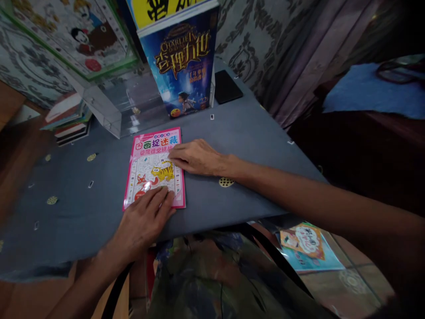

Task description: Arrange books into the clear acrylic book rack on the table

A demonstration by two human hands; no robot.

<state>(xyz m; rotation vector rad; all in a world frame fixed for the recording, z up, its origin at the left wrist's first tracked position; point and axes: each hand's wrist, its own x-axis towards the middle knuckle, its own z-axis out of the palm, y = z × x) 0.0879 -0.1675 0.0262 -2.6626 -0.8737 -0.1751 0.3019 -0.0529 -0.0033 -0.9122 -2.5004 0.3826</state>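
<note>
Pink-bordered book (pixel 141 153) | left fingers (pixel 156 197) spread on lower edge | right fingers (pixel 179 154) at right edge, pinch unclear

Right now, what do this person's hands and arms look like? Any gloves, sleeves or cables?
The left hand and right hand are bare: no gloves or cables show. The left forearm and right forearm show no sleeve, watch or bracelet. Below them is a dark, blurrily patterned garment with a black strap.
</note>
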